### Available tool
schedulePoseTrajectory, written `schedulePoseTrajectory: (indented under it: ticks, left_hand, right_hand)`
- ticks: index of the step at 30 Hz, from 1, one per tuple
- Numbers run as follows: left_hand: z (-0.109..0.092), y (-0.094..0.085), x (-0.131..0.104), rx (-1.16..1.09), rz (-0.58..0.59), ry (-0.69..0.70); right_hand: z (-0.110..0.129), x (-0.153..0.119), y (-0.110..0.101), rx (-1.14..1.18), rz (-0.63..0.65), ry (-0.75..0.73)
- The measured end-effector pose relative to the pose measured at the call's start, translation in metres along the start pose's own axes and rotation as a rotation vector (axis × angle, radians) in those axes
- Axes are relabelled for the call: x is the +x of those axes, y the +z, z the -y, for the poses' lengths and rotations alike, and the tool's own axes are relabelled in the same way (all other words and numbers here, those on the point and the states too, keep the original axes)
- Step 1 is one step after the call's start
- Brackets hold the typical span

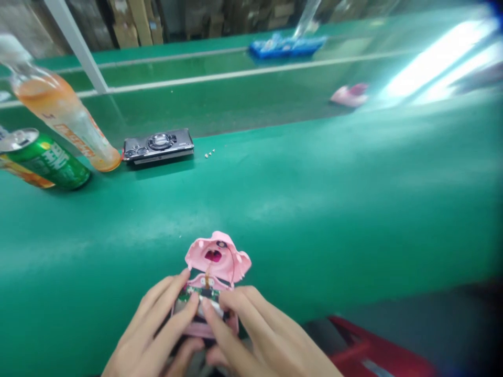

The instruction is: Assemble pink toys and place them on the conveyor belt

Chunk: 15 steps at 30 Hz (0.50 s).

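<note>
An opened pink plastic casing (226, 267) lies near the front edge of the green table, held between both hands. Its upper half is folded back and shows a dark red heart-shaped part (213, 255) and a thin wire. In the lower half sit a green circuit board (195, 289) and a silvery block (214, 306), partly covered by fingers. My left hand (151, 327) is closed around the casing's left side, with fingertips on the board. From the right, my right hand (265, 332) grips the casing, its index fingertip pressing near the silvery block. Both thumbs are partly hidden.
A phone (159, 145) lies beyond the hands, beside several tiny pale pieces (209, 154). A drink bottle (65, 112) and a green can (51, 159) stand at left. Farther off are a blue tray (286, 47) and a pink part (349, 96). Something red (373, 345) is at lower right.
</note>
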<state>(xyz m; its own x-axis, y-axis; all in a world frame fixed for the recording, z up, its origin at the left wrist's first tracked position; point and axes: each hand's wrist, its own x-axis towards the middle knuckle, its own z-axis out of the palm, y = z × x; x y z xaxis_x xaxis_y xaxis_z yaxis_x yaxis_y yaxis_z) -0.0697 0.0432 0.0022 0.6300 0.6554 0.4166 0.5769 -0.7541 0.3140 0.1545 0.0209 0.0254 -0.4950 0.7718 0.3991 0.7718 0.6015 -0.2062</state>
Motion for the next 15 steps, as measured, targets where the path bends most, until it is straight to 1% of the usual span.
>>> schedulePoseTrajectory:
  ticks: [1,3,6,9,11,13,15]
  left_hand:
    - [0.000,-0.001,0.000,0.001,0.012,0.009]
    - [0.000,0.000,0.001,-0.011,-0.003,-0.027]
    - [-0.001,0.004,0.000,-0.026,-0.033,-0.077]
    - [-0.004,0.008,-0.001,-0.016,-0.035,-0.089]
    - [-0.008,0.008,-0.001,-0.011,-0.043,-0.107]
    - [-0.012,0.007,0.000,-0.011,-0.050,-0.133]
    - [-0.015,0.007,-0.001,-0.011,-0.060,-0.152]
  right_hand:
    - [0.000,-0.001,0.003,0.028,-0.020,0.006]
    - [0.000,-0.003,0.010,0.073,-0.074,0.042]
    - [0.001,-0.007,0.017,0.127,-0.169,0.144]
    - [0.003,-0.010,0.024,0.144,-0.302,0.217]
    - [0.007,-0.014,0.031,0.133,-0.384,0.232]
    - [0.011,-0.021,0.038,0.118,-0.451,0.212]
    - [0.009,-0.027,0.038,0.118,-0.510,0.210]
